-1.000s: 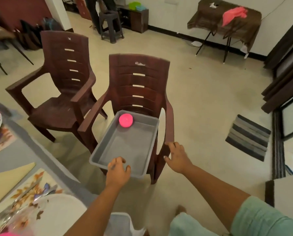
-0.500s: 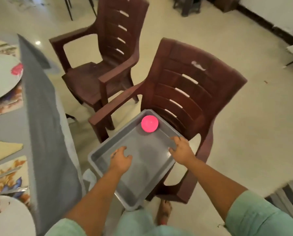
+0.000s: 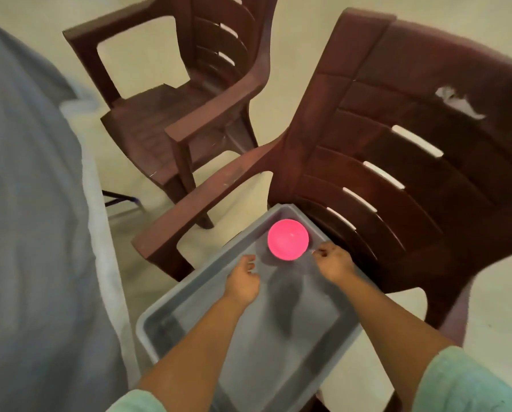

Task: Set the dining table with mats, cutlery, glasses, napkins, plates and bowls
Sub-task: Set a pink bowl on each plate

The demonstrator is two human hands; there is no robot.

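Note:
A bright pink bowl (image 3: 288,239) sits in the far corner of a grey plastic tray (image 3: 171,319) that rests on the seat of a brown plastic chair (image 3: 397,162). Both my hands are inside the tray, just short of the bowl. My left hand (image 3: 243,281) hovers at the bowl's near left with fingers loosely curled and empty. My right hand (image 3: 333,261) is at the bowl's right side, fingertips close to its rim; whether they touch it is unclear.
A second brown chair (image 3: 171,114) stands behind and to the left. The grey cloth-covered table edge (image 3: 34,203) fills the left side. Pale floor (image 3: 147,52) lies around the chairs.
The view has closed in on the tray. Both hands have moved forward inside the tray from its near part up to either side of the pink bowl.

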